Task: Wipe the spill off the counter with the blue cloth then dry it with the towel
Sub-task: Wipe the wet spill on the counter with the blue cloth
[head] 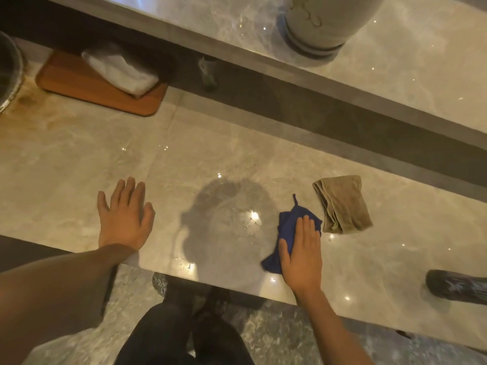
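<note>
While flat on blue cloth (286,233), right hand (301,255) beside towel (342,204).

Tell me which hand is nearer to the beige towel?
Right. The right hand presses the blue cloth just beside the beige towel; the left hand lies flat far across the wet patch.

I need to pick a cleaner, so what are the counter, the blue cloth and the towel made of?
Counter: looks like polished marble or similar stone, veined and mirror-glossy. Blue cloth: soft, thin fabric, maybe microfibre. Towel: tan terry, fuzzy and folded.
</note>
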